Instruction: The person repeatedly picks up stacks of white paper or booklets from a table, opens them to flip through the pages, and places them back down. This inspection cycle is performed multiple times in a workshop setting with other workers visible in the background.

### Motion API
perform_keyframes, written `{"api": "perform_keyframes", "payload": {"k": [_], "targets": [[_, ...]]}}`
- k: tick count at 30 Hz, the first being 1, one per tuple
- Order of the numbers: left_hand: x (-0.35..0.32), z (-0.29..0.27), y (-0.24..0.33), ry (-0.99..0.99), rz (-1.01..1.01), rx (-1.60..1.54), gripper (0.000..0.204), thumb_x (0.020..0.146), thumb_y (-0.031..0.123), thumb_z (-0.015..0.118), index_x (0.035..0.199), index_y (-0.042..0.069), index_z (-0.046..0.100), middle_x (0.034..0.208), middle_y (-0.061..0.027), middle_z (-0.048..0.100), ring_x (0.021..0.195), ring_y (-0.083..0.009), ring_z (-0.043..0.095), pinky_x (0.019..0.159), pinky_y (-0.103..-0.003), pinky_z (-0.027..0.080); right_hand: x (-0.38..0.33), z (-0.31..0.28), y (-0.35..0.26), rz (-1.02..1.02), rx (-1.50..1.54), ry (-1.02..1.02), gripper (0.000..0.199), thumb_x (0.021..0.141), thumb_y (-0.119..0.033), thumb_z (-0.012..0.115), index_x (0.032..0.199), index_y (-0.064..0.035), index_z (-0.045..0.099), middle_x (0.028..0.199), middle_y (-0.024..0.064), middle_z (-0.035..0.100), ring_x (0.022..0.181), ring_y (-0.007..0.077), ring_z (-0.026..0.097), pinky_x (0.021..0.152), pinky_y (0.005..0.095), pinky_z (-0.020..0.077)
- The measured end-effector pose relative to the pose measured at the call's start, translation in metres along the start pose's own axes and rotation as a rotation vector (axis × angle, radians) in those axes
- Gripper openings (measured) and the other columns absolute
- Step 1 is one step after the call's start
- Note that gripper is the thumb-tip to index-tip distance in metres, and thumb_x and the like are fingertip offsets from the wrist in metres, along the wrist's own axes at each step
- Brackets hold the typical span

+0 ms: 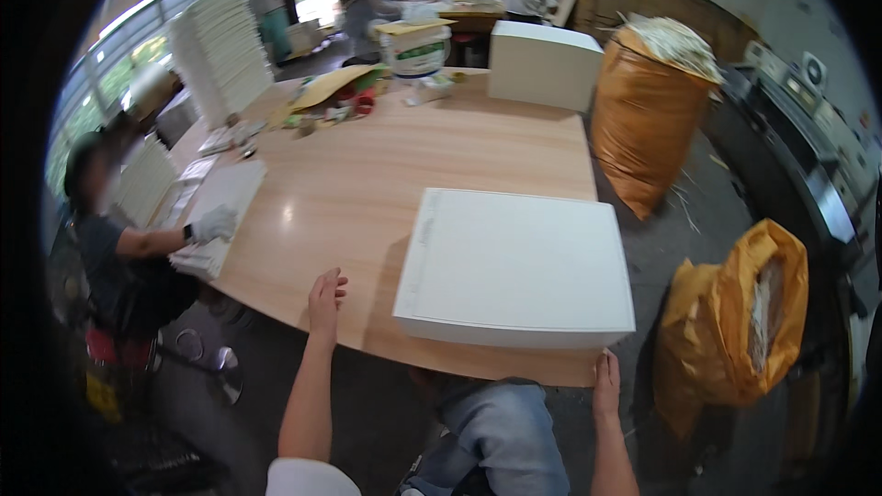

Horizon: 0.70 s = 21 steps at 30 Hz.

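Observation:
A large white rectangular box or squared stack of white sheets (514, 262) lies flat on the wooden table (322, 193) near its front right edge. From the frames I cannot tell which of the two it is. My left hand (326, 303) hovers at the front edge of the table, left of the white block and apart from it, fingers stretched out and holding nothing. Just below the block's near right corner, at the table's corner, is my right hand (606, 384). Its fingers point upward and look extended, with nothing visible in them.
Another white block (542, 64) stands at the far right. A white bucket (413, 50) and loose scraps sit at the back. Orange sacks (643, 119) stand along the right. A co-worker's gloved hand (216, 223) rests on white sheets at left, near a tall white stack (220, 50).

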<state>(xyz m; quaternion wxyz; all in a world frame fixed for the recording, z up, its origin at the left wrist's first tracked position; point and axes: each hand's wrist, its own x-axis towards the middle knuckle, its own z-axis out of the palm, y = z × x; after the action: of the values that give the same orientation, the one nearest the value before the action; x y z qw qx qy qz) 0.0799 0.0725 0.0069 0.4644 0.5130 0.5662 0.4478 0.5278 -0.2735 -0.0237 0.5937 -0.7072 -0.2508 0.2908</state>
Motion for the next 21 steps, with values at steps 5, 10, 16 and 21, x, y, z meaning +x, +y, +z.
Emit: {"api": "perform_keyframes", "payload": {"k": [5,10,16,21], "targets": [[-0.113,0.092,0.073,-0.176,0.050,-0.589,0.068,0.114,0.047,0.050,0.164,0.000,0.043,0.166,-0.0162,0.046,0.155,-0.0282,0.039,0.127,-0.040,0.028,0.016,-0.015,-0.059,-0.129,0.325,0.179,0.069,0.116,-0.054,0.039,0.166,-0.0056,0.039,0.165,0.0103,0.047,0.155,0.0257,0.039,0.128,0.0425,0.0274],[-0.129,0.130,0.056,-0.127,0.098,-0.505,0.056,0.112,0.024,0.055,0.161,0.000,0.044,0.154,-0.0134,0.055,0.141,-0.0254,0.052,0.120,-0.038,0.040,0.035,0.026,-0.086,-0.218,0.299,0.070,0.065,0.114,-0.040,0.046,0.164,0.0012,0.040,0.165,0.0160,0.045,0.153,0.0270,0.039,0.129,0.0386,0.0246],[-0.134,0.113,0.057,-0.076,0.069,-0.575,0.054,0.109,0.020,0.057,0.158,-0.001,0.048,0.154,-0.0126,0.055,0.139,-0.0237,0.053,0.120,-0.038,0.038,0.009,0.044,-0.104,-0.161,0.356,0.149,0.060,0.111,-0.030,0.049,0.161,0.0038,0.043,0.159,0.0179,0.050,0.147,0.0267,0.045,0.125,0.0382,0.0306],[-0.139,0.077,0.046,-0.092,0.016,-0.432,0.056,0.111,0.026,0.054,0.159,-0.001,0.047,0.153,-0.0120,0.057,0.138,-0.0235,0.054,0.118,-0.040,0.040,-0.012,0.051,-0.105,-0.159,0.400,0.097,0.061,0.111,-0.030,0.049,0.162,0.0030,0.041,0.161,0.0184,0.048,0.149,0.0270,0.043,0.125,0.0394,0.0308]]}}
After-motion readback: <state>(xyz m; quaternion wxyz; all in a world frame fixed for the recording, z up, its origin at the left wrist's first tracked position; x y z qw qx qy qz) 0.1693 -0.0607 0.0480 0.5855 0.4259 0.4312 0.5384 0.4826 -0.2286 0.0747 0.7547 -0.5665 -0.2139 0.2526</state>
